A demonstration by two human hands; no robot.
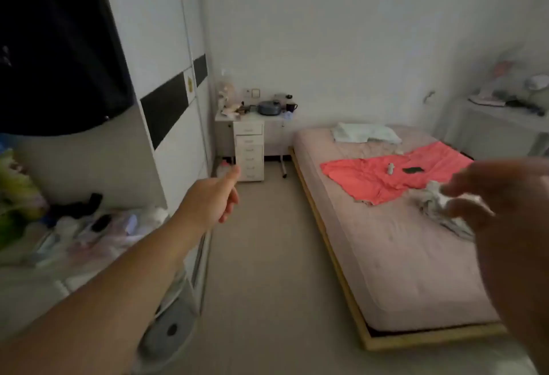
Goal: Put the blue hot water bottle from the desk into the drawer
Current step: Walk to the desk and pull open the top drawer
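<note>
Hot water bottle (269, 108), far beyond both empty, loosely open hands (212, 196), is judged soft; its edge should be gripped.

dim white-walled bedroom, low bed (401, 241) (pink sheet), beige floor (267, 256)

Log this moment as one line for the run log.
phase: approach | left hand: empty | right hand: empty, blurred | desk: far corner | drawer unit: shut | bottle: not identifiable
</note>
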